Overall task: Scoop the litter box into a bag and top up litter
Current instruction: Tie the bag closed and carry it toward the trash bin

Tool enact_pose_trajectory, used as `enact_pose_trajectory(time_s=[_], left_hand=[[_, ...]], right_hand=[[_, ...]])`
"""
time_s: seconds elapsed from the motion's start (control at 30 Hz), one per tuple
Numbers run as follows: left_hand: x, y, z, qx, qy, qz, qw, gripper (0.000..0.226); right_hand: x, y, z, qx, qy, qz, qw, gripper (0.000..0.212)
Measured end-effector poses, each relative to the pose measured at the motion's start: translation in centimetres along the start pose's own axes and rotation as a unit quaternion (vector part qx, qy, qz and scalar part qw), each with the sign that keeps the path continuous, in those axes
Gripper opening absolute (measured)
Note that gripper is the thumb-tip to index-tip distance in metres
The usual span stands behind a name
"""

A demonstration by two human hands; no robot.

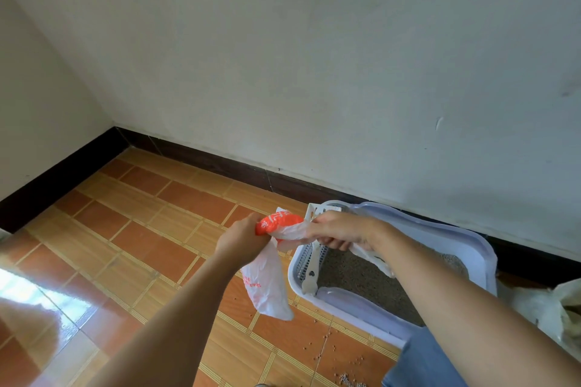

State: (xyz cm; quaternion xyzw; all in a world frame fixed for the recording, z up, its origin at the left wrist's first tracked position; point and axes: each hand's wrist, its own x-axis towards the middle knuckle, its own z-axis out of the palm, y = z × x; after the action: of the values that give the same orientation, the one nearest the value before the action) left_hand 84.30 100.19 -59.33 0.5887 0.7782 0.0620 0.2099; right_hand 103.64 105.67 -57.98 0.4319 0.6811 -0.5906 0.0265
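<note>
On the tile floor (151, 229) by the wall, the left hand (240, 239) and right hand (341, 229) each pinch the plastic bag (270, 289) in a tight grip, just beside the litter box (481, 248); I think they are opening it, so next its mouth must be pulled wide.

- on my feed the plastic bag (269, 289) is white with orange-red print and one solid orange patch.
- litter box (465, 234) pale lavender; the scoop (314, 261) in it white.
- litter (355, 276) i read as speckled grey-brown.
- floor tiles (151, 229) orange-brown, with tan striped bands.
- skirting (204, 155) near black; wall (314, 56) off-white.
- jeans (424, 364) blue.
</note>
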Motion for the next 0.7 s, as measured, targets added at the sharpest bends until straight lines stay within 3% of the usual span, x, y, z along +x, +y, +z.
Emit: enact_pose_trajectory(time_s=[0.1,0.2,0.27,0.37,0.5,0.7], left_hand=[[0.1,-0.1,-0.1,0.005,0.004,-0.026,1.0,0.028],[0.1,-0.4,-0.4,0.087,0.048,-0.026,0.995,0.019],[0.1,-0.4,-0.7,0.116,0.09,-0.04,0.988,0.018],[0.2,0.0,-1.2,0.042,0.086,-0.077,0.992,0.018],[0.5,0.0,-1.3,-0.078,0.112,-0.097,0.986,0.026],[0.7,0.5,-2.0,-0.403,0.114,-0.147,0.896,0.023]], right_hand=[[0.4,0.3,0.6,0.031,-0.024,-0.008,0.999,0.034],[1.0,0.9,1.2,0.035,-0.034,-0.014,0.999,0.042],[1.1,1.1,1.5,0.046,-0.033,-0.026,0.998,0.036],[1.4,1.3,2.3,0.073,-0.011,-0.048,0.996,0.024],[2.1,1.3,3.4,0.09,0.017,-0.061,0.994,0.036],[1.5,0.5,5.4,0.23,-0.08,-0.098,0.965,0.024]])
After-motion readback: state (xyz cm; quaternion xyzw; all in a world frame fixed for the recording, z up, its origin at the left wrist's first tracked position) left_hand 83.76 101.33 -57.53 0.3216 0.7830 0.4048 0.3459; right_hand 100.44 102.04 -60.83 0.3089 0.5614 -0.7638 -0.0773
